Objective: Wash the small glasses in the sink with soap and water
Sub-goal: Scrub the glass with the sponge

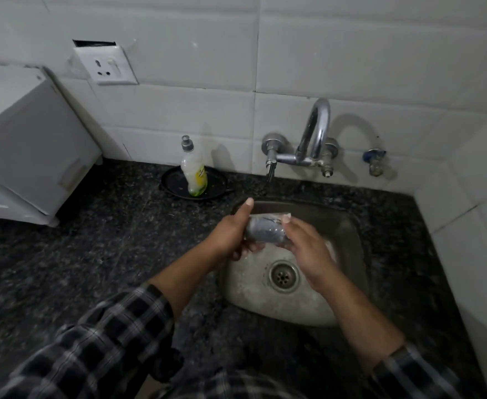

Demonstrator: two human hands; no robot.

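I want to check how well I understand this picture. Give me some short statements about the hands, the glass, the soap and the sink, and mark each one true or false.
1. The left hand and the right hand hold one small glass above the sink. True.
2. The soap bottle lies inside the sink. False: it stands upright on a black dish on the counter, left of the tap.
3. A plug covers the drain. False: its strainer holes show, uncovered.
4. A wall socket sits on the tiles, above and left of the tap. True.
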